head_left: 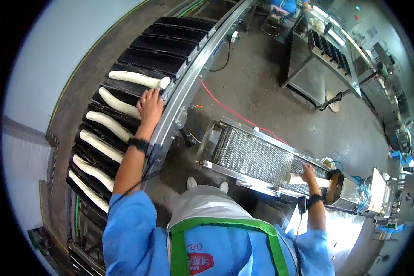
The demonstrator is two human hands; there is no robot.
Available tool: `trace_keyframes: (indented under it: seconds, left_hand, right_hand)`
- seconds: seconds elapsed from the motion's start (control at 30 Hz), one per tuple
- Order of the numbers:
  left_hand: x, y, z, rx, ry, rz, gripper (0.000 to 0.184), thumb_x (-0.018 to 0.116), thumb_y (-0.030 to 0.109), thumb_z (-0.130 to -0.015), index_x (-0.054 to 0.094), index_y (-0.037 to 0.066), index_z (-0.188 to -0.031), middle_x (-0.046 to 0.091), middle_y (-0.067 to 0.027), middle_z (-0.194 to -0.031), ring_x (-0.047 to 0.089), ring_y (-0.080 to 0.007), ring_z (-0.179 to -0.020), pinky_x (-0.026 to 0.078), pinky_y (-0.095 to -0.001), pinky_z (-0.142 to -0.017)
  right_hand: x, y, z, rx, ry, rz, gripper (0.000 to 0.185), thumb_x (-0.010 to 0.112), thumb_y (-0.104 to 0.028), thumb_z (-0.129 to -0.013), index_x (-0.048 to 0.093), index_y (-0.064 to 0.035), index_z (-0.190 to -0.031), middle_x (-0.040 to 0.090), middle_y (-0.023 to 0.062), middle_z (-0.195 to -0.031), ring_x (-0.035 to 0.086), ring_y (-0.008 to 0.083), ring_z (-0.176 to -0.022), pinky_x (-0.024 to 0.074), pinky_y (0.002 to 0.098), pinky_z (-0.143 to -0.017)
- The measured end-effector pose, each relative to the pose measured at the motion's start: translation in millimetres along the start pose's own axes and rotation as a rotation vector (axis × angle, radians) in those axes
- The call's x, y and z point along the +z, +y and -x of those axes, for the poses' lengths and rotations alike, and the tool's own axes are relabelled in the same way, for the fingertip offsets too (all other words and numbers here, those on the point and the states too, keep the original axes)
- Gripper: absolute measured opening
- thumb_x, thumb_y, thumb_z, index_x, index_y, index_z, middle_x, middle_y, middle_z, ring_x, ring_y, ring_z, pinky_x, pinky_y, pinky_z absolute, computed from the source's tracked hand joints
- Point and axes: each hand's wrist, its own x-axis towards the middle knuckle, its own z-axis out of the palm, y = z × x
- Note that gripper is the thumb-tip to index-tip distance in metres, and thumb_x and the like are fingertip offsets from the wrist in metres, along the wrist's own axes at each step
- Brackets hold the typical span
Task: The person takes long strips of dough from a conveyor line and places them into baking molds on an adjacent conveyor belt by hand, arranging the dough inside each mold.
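Note:
Long pale dough rolls (pixel 133 78) lie in black trough-shaped trays (pixel 154 60) on the conveyor to my left, one per tray. My left hand (pixel 150 106) is at the near ends of these trays, beside the end of one dough roll (pixel 117 102), its fingers slightly apart. Whether it touches that roll I cannot tell. On the metal mesh belt (pixel 248 149) to my right, my right hand (pixel 308 175) lies across another dough roll (pixel 322 182), its fingers curled over it. The undersides of both hands are hidden.
A steel rail (pixel 195 69) edges the tray conveyor. The mesh belt ends at a metal box (pixel 349 191). A red cable (pixel 237 111) crosses the wet floor. Farther off stands a steel table (pixel 303 76) with black trays, and a person in blue (pixel 285 5).

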Motion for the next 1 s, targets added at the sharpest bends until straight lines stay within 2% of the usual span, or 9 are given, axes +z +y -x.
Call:
trace_keyframes:
  seconds: [0.13,0.27,0.4,0.6,0.67,0.73,0.77,0.83,1.0]
  left_hand:
    - [23.3,-11.4,-30.1,0.079,0.005,0.017,0.031,0.048,0.023,-0.078,0.050,0.008,-0.105,0.048,-0.0031,-0.110,0.038,-0.0215,-0.106,0.028,-0.0434,-0.087]
    - [25.2,-13.8,-21.0,0.127,-0.077,-0.121,0.024,0.048,0.024,-0.078,0.055,0.009,-0.096,0.056,-0.0023,-0.093,0.044,-0.0213,-0.096,0.031,-0.0401,-0.083]
    - [15.2,-8.6,-19.1,-0.063,-0.262,-0.100,0.019,0.051,0.023,-0.076,0.055,0.009,-0.088,0.058,-0.0039,-0.083,0.047,-0.0233,-0.088,0.032,-0.0400,-0.081]
    - [27.9,7.5,-21.5,-0.198,0.133,0.041,0.021,0.052,0.028,-0.077,0.050,0.009,-0.085,0.054,-0.0054,-0.092,0.047,-0.0248,-0.090,0.032,-0.0429,-0.082]
    - [30.4,14.0,-31.0,-0.226,0.137,0.022,0.022,0.051,0.029,-0.077,0.050,0.009,-0.085,0.053,-0.0047,-0.092,0.046,-0.0243,-0.091,0.033,-0.0418,-0.081]
    - [27.6,18.6,-40.6,-0.244,0.130,0.001,0.022,0.051,0.029,-0.077,0.051,0.009,-0.086,0.053,-0.0040,-0.093,0.046,-0.0237,-0.092,0.033,-0.0407,-0.081]
    - [24.4,22.5,-44.7,-0.260,0.090,-0.052,0.022,0.050,0.030,-0.078,0.051,0.009,-0.086,0.053,-0.0040,-0.092,0.046,-0.0233,-0.093,0.034,-0.0399,-0.080]
    - [33.9,27.0,-47.0,-0.295,0.107,-0.109,0.023,0.050,0.031,-0.077,0.051,0.009,-0.083,0.052,-0.0038,-0.089,0.046,-0.0219,-0.092,0.034,-0.0389,-0.078]
    - [48.4,32.9,-54.3,-0.315,0.160,-0.104,0.021,0.051,0.031,-0.076,0.051,0.010,-0.080,0.052,-0.0034,-0.087,0.046,-0.0203,-0.091,0.035,-0.0381,-0.076]
  right_hand:
    - [17.0,46.1,35.6,-0.099,-0.009,-0.051,0.073,0.068,-0.008,-0.054,0.036,-0.0186,-0.120,0.036,0.0126,-0.120,0.032,0.0349,-0.111,0.0316,0.0499,-0.087]
    - [-4.2,-11.7,40.6,-0.121,0.098,0.089,0.073,0.069,-0.010,-0.053,0.037,-0.0189,-0.118,0.038,0.0086,-0.118,0.033,0.0318,-0.110,0.0326,0.0514,-0.085]
    - [-20.2,-87.8,15.7,-0.440,0.176,0.225,0.059,0.064,-0.010,-0.056,0.044,-0.0172,-0.111,0.042,0.0080,-0.111,0.039,0.0288,-0.103,0.0336,0.0471,-0.081]
    - [-36.6,-129.1,-30.9,-0.671,-0.017,0.218,0.056,0.067,-0.015,-0.054,0.045,-0.0116,-0.105,0.049,0.0077,-0.099,0.046,0.0261,-0.095,0.0368,0.0419,-0.077]
    - [-51.5,-126.1,-60.8,-0.473,0.005,-0.231,0.054,0.067,-0.011,-0.055,0.044,-0.0090,-0.104,0.050,0.0098,-0.099,0.048,0.0297,-0.093,0.0402,0.0402,-0.076]
    - [-87.8,-109.0,-88.6,-0.612,0.305,-0.247,0.055,0.068,-0.007,-0.057,0.043,-0.0034,-0.106,0.051,0.0167,-0.097,0.053,0.0325,-0.082,0.0433,0.0372,-0.070]
    - [-147.3,-134.4,-75.3,-0.455,0.190,-0.351,0.058,0.067,-0.005,-0.057,0.042,-0.0003,-0.109,0.051,0.0188,-0.098,0.054,0.0312,-0.083,0.0433,0.0358,-0.071]
    - [-189.5,-121.8,-88.4,-0.653,0.555,-0.484,0.053,0.064,-0.004,-0.062,0.042,0.0024,-0.110,0.051,0.0153,-0.102,0.051,0.0209,-0.087,0.0423,0.0288,-0.074]
    - [-321.4,-225.4,-53.8,-0.739,0.714,-1.257,0.039,0.058,-0.005,-0.071,0.042,-0.0007,-0.107,0.048,0.0089,-0.100,0.048,0.0155,-0.088,0.0407,0.0265,-0.077]
